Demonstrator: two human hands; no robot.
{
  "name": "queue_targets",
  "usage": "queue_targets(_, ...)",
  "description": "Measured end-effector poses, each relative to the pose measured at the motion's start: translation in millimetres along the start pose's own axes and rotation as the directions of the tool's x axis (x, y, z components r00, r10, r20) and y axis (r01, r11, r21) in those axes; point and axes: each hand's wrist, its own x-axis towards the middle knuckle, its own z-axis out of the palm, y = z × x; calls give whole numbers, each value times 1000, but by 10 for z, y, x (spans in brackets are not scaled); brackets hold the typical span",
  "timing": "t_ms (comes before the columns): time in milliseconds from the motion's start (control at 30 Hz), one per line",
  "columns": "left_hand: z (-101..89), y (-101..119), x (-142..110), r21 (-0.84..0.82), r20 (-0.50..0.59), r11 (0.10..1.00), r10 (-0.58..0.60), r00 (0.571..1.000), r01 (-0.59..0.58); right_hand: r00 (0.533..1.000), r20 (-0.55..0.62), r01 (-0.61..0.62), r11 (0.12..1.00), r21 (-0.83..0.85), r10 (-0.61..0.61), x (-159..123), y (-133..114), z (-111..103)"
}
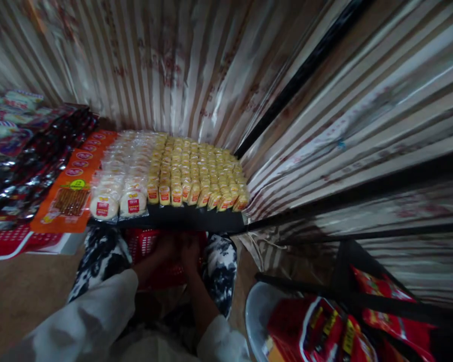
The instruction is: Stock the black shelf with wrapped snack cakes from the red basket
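My left hand (166, 247) and my right hand (190, 248) are close together at a red perforated plastic basket (146, 247) between my knees. The black shelf edge (196, 219) is just above them. Shadow and blur hide the fingers of both hands, and I cannot make out anything in them. On the shelf stand rows of small yellow wrapped snacks (191, 173). White round wrapped crackers (133, 203) fill two rows to their left. Beside those lies an orange snack packet (66, 186) with brown sticks pictured on it.
Dark shiny packets (33, 166) are piled at the left, with another red basket (11, 241) below. Striped sheeting (173, 60) hangs behind the shelf, crossed by a black pole (294, 83). At lower right, a pale tub (257, 306) stands by red snack bags (324, 327).
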Motion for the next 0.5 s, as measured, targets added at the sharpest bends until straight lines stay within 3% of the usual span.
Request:
queue_targets(100,-93,8,-142,177,89,983,-68,994,51,997,75,-10,1000,-28,12,-86,-33,-75)
queue_targets(300,-224,29,-321,147,136,979,120,983,-140,983,102,160,984,-81,-152,-97,-226,-291)
queue_targets(500,-368,344,-498,178,126,967,164,978,-185,969,130,206,977,52,-211,-107,-477,-588)
